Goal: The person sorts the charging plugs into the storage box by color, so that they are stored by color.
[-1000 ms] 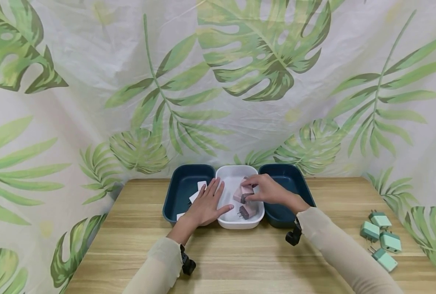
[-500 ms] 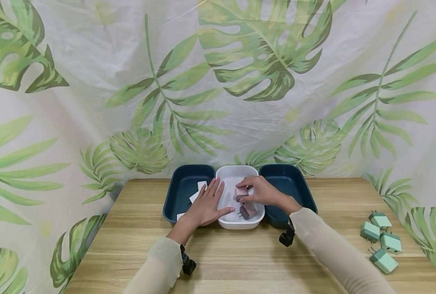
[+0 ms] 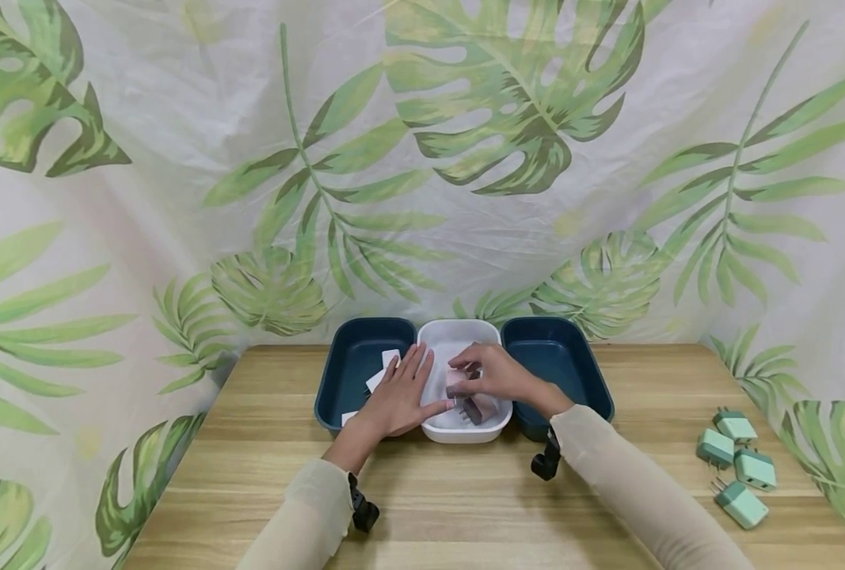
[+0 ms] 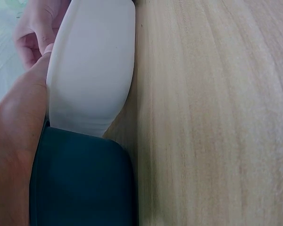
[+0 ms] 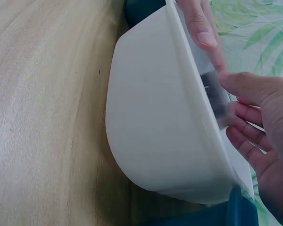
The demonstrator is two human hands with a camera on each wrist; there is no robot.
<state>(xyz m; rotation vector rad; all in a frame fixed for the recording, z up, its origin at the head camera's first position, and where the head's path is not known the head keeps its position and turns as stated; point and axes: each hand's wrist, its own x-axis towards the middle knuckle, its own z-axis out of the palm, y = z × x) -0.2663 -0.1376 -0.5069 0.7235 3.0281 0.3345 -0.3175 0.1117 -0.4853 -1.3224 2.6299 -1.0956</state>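
Note:
In the head view, the left hand (image 3: 397, 400) lies with fingers spread over the touching rims of the left dark blue tray (image 3: 325, 388) and the white tray (image 3: 465, 435). The right hand (image 3: 500, 374) reaches into the white tray from the right and pinches a pink plug block (image 3: 455, 380) between thumb and fingers. Another pink block with a grey pronged end (image 3: 484, 409) lies just below it, at the near end. The right wrist view shows the right hand (image 5: 269, 113) at the white tray's rim, near the left hand's fingers (image 5: 203, 28); the block there is blurred.
Several white blocks (image 3: 391, 358) lie in the left blue tray, partly behind the left hand. Another dark blue tray (image 3: 557, 360) adjoins the white one on the right. Several green plug blocks (image 3: 743, 505) sit at the wooden table's right side. A leaf-patterned cloth (image 3: 365, 237) hangs behind.
The right hand has moved left and slightly nearer inside the white tray, with the pinched pink block, toward the left thumb. The left hand has stayed in place.

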